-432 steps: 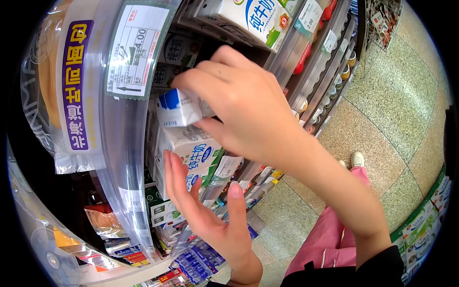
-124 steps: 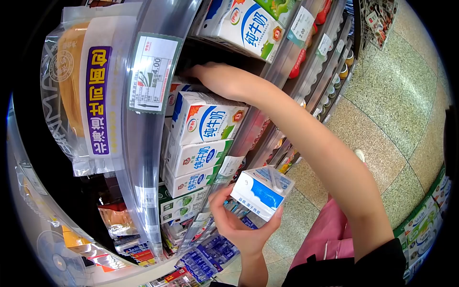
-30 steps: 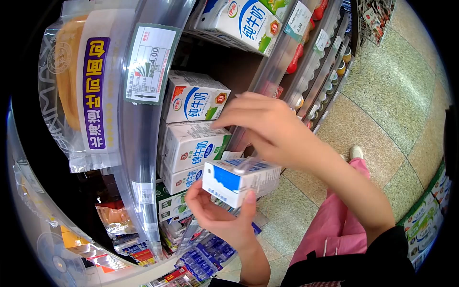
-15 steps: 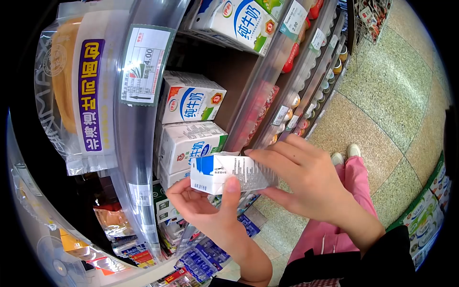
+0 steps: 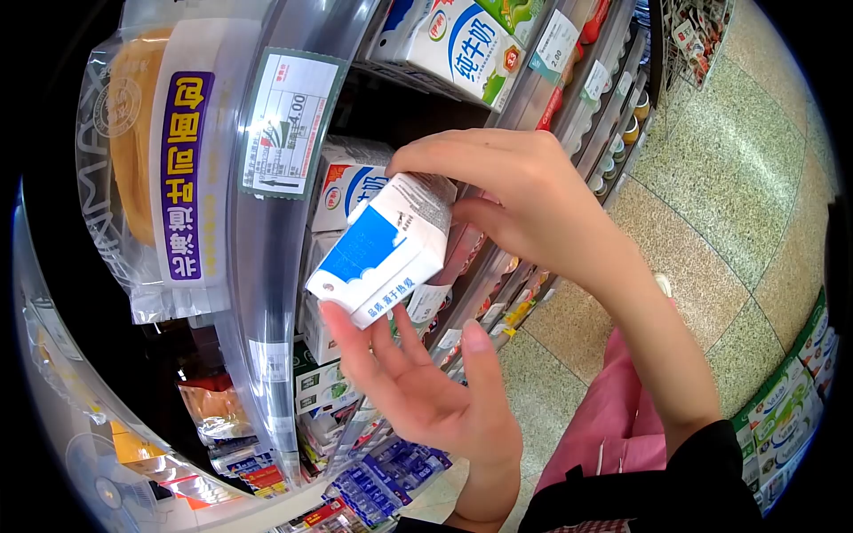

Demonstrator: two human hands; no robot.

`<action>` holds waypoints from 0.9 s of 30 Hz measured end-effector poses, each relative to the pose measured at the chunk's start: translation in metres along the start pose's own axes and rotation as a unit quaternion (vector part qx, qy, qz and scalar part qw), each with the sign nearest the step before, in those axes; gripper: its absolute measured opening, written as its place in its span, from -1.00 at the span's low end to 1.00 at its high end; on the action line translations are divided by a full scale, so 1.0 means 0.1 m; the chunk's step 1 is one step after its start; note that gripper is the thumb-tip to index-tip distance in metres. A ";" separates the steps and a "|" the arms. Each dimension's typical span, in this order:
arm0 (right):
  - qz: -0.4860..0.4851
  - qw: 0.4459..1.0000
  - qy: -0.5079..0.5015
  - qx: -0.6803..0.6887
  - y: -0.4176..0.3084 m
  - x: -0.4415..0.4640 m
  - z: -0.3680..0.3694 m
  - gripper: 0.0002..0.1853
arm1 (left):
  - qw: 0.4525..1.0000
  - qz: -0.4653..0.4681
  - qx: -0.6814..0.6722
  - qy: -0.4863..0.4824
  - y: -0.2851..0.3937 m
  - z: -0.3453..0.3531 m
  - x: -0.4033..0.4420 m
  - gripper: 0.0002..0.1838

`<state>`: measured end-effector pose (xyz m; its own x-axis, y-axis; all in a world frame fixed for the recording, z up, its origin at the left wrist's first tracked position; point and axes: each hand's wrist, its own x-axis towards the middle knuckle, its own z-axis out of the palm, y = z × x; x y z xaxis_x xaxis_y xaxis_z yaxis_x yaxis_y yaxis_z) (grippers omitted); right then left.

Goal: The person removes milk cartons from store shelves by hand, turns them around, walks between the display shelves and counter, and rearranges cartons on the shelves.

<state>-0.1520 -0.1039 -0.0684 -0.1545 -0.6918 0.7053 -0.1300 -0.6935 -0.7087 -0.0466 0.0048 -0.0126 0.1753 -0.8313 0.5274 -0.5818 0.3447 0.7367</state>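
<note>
A white and blue milk carton is tilted in front of the shelf, its blue-marked end facing me. My right hand grips it from the far end, fingers over the top and thumb beneath. Below it, my left hand is open, palm up with fingers spread. Its index fingertip is at the carton's lower corner; whether it touches I cannot tell. Directly behind the held carton, another milk carton stands on the shelf, partly covered, with more white cartons under it.
A bagged loaf of bread sits at the left by a shelf edge with a price tag. More milk cartons are at the top. Shelf rails run down the middle; tiled floor lies right, with green-and-white packs at the lower right.
The carton has moved up and left toward the shelf and turned, showing its blue end. My left hand has let go and opened; my right hand still holds the carton.
</note>
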 end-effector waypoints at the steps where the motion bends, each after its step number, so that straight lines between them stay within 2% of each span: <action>1: 0.005 1.000 -0.007 0.001 0.03 0.00 0.02 -0.52 | 1.000 -0.017 -0.002 -0.014 -0.01 -0.02 0.00 -0.03; 5: 0.045 0.998 -0.053 -0.010 0.11 0.00 0.02 -0.56 | 0.997 -0.057 0.017 -0.047 -0.03 -0.04 -0.01 -0.01; 8: -0.019 0.999 -0.032 -0.025 0.17 0.03 0.04 -0.58 | 0.995 -0.064 0.053 -0.064 0.01 -0.04 -0.01 -0.03; 11: 0.014 0.999 -0.040 -0.006 0.20 0.04 0.08 -0.58 | 0.995 -0.064 0.050 -0.061 0.01 -0.04 0.02 -0.03; 17: 0.012 0.998 -0.058 -0.030 0.27 0.06 0.19 -0.57 | 0.994 -0.089 0.022 -0.053 -0.02 -0.03 0.07 -0.03; 20: 0.025 0.996 -0.060 -0.056 0.26 0.00 0.18 -0.58 | 0.993 -0.080 0.040 -0.083 -0.05 -0.07 0.07 -0.05; 23: 0.053 0.995 -0.052 -0.070 0.19 -0.06 0.19 -0.57 | 0.985 -0.116 0.098 -0.087 0.06 -0.04 0.11 -0.05; 26: 0.094 0.993 -0.023 -0.062 0.07 -0.20 0.22 -0.57 | 0.947 0.028 0.311 -0.079 0.00 -0.07 0.13 -0.15; 27: 0.093 0.993 -0.003 -0.074 0.04 -0.25 0.26 -0.56 | 0.941 0.044 0.322 -0.090 -0.01 -0.07 0.14 -0.15</action>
<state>-0.1232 -0.0944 -0.0884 -0.1836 -0.8061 0.5625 -0.2432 -0.5172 -0.8206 -0.0380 -0.0046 -0.0028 0.0002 -0.8928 0.4505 -0.9588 0.1279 0.2537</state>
